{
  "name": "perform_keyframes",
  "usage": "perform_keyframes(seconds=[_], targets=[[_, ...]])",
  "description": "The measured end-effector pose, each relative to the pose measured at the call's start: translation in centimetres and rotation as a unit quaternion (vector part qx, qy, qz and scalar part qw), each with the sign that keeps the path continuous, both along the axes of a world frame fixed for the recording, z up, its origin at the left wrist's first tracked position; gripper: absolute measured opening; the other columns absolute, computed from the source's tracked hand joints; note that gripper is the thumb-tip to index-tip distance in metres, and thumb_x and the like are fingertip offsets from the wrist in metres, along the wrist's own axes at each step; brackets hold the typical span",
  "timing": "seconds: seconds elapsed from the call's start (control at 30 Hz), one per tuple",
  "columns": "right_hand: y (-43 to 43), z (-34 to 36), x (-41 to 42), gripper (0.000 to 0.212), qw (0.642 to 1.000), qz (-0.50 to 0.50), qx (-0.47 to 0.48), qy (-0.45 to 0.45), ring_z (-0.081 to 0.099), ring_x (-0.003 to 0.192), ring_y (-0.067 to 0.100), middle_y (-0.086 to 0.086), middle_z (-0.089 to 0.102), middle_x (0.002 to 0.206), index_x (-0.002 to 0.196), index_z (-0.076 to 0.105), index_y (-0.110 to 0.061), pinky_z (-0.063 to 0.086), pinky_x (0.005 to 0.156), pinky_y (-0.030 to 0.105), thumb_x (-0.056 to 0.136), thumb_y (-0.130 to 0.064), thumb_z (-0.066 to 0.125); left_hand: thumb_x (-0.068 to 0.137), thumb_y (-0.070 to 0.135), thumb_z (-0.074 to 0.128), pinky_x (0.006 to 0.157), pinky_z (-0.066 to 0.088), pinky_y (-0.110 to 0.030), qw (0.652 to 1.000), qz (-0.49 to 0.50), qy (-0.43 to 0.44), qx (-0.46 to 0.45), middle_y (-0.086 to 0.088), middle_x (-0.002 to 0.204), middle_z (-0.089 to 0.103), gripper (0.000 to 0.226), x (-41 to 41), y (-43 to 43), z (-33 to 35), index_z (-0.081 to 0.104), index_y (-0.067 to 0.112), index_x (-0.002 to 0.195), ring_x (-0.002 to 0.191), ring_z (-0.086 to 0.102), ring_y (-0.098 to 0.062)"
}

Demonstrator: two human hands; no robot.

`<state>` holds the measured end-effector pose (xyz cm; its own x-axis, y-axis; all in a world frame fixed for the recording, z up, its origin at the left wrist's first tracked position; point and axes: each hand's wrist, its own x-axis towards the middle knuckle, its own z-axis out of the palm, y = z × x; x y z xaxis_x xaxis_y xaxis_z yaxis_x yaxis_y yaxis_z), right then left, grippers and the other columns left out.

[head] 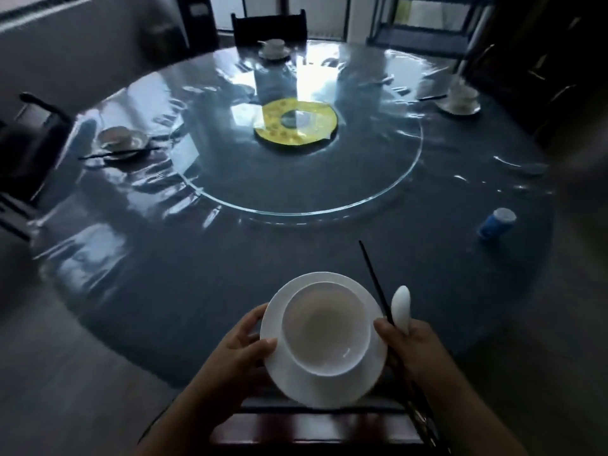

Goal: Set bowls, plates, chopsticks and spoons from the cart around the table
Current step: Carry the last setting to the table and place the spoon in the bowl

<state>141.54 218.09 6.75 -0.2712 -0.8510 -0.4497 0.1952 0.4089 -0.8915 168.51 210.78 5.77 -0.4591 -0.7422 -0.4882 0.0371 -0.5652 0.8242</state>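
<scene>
Your left hand (240,343) fingers grip the white plate's (296,386) rim, the white bowl (325,327) sitting on it between your two hands. Your right hand (408,343) fingers clasp black chopsticks (375,278) and a white spoon (401,307), above the near surface (197,274) edge.

blue can (496,223) on its side, right of frame | yellow ring mat (296,125) under glass turntable (378,189), centre | dark chair (269,27) top centre | chair back (316,426) bottom edge

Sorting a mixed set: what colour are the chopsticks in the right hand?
Black chopsticks, seen in the head view.
</scene>
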Motion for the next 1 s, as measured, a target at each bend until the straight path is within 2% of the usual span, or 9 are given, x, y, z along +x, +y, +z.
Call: perform_keyframes(seconds=[0.13, 0.27, 0.43, 0.5, 0.6, 0.63, 0.77, 0.87, 1.0], targets=[[-5.3, -3.2, 0.3, 0.039, 0.994, 0.043, 0.022, 0.098, 0.036, 0.034, 0.013, 0.002, 0.043, 0.042, 0.06, 0.05, -0.01, 0.027, 0.039, 0.018, 0.096, -0.017, 0.062, 0.086, 0.019, 0.062, 0.053, 0.056, -0.035, 0.992, -0.015, -0.103, -0.07, -0.018, 0.1, 0.073, 0.047, 0.4, -4.4, -2.4, 0.056, 0.042, 0.126, 0.071, 0.07, -0.025], [-9.7, -7.1, 0.8, 0.039, 0.987, 0.047, 0.061, 0.141, 0.038, 0.038, 0.009, -0.003, 0.046, 0.044, 0.06, 0.051, -0.015, 0.031, 0.04, 0.021, 0.097, -0.021, 0.06, 0.099, 0.007, 0.05, 0.045, 0.049, -0.033, 0.979, -0.076, -0.163, -0.091, -0.026, 0.08, 0.064, 0.046, 0.6, -10.0, -6.1, 0.047, 0.037, 0.132, 0.048, 0.059, -0.028], [-14.4, -11.6, 1.2, 0.043, 0.968, 0.036, 0.106, 0.224, 0.046, 0.042, 0.009, -0.006, 0.051, 0.044, 0.055, 0.05, -0.017, 0.038, 0.045, 0.023, 0.095, -0.022, 0.064, 0.095, 0.014, 0.049, 0.043, 0.054, -0.032, 0.948, -0.121, -0.255, -0.145, -0.009, 0.081, 0.068, 0.052, 0.0, -15.6, -10.0, 0.043, 0.052, 0.131, 0.045, 0.062, -0.024], [-15.9, -12.8, 1.5, 0.04, 0.962, 0.036, 0.129, 0.239, 0.05, 0.047, 0.014, -0.003, 0.055, 0.049, 0.056, 0.053, -0.017, 0.041, 0.052, 0.028, 0.094, -0.024, 0.064, 0.095, 0.016, 0.049, 0.048, 0.054, -0.032, 0.937, -0.124, -0.288, -0.155, -0.007, 0.093, 0.069, 0.054, -0.3, -16.9, -11.2, 0.041, 0.052, 0.134, 0.055, 0.065, -0.022], [-17.4, -13.9, 1.7, 0.034, 0.953, 0.036, 0.157, 0.258, 0.057, 0.057, 0.016, -0.003, 0.062, 0.058, 0.062, 0.061, -0.017, 0.044, 0.056, 0.029, 0.093, -0.029, 0.064, 0.096, 0.024, 0.051, 0.086, 0.053, -0.039, 0.898, -0.155, -0.363, -0.193, -0.003, 0.124, 0.067, 0.059, -0.5, -17.9, -12.8, 0.031, 0.046, 0.146, 0.107, 0.065, -0.029], [-17.8, -14.2, 1.8, 0.032, 0.947, 0.042, 0.168, 0.27, 0.06, 0.06, 0.016, -0.003, 0.065, 0.061, 0.064, 0.063, -0.018, 0.045, 0.057, 0.03, 0.093, -0.032, 0.063, 0.097, 0.026, 0.05, 0.094, 0.05, -0.042, 0.888, -0.161, -0.384, -0.195, -0.003, 0.128, 0.066, 0.061, -0.5, -17.9, -13.2, 0.026, 0.044, 0.15, 0.115, 0.061, -0.029], [-17.9, -14.8, 1.8, 0.033, 0.924, 0.064, 0.201, 0.318, 0.065, 0.07, 0.021, -0.001, 0.067, 0.065, 0.064, 0.059, -0.021, 0.047, 0.061, 0.032, 0.093, -0.038, 0.057, 0.099, 0.034, 0.047, 0.095, 0.049, -0.043, 0.856, -0.163, -0.445, -0.206, -0.009, 0.13, 0.065, 0.066, -0.8, -17.2, -14.3, 0.015, 0.04, 0.155, 0.117, 0.06, -0.033], [-17.4, -14.2, 2.1, 0.033, 0.926, 0.037, 0.199, 0.318, 0.065, 0.065, 0.02, 0.0, 0.067, 0.062, 0.065, 0.058, -0.018, 0.048, 0.06, 0.032, 0.093, -0.037, 0.056, 0.1, 0.041, 0.046, 0.088, 0.05, -0.043, 0.849, -0.149, -0.456, -0.22, -0.008, 0.12, 0.068, 0.06, -0.9, -16.6, -14.0, 0.018, 0.04, 0.153, 0.108, 0.063, -0.033], [-16.0, -12.1, 2.1, 0.031, 0.95, -0.047, 0.161, 0.265, 0.055, 0.052, 0.014, -0.001, 0.061, 0.055, 0.07, 0.061, -0.012, 0.046, 0.057, 0.035, 0.094, -0.03, 0.055, 0.096, 0.045, 0.052, 0.072, 0.043, -0.037, 0.87, -0.038, -0.442, -0.213, -0.004, 0.106, 0.067, 0.035, -1.2, -13.9, -12.0, 0.037, 0.033, 0.125, 0.091, 0.063, -0.03]])
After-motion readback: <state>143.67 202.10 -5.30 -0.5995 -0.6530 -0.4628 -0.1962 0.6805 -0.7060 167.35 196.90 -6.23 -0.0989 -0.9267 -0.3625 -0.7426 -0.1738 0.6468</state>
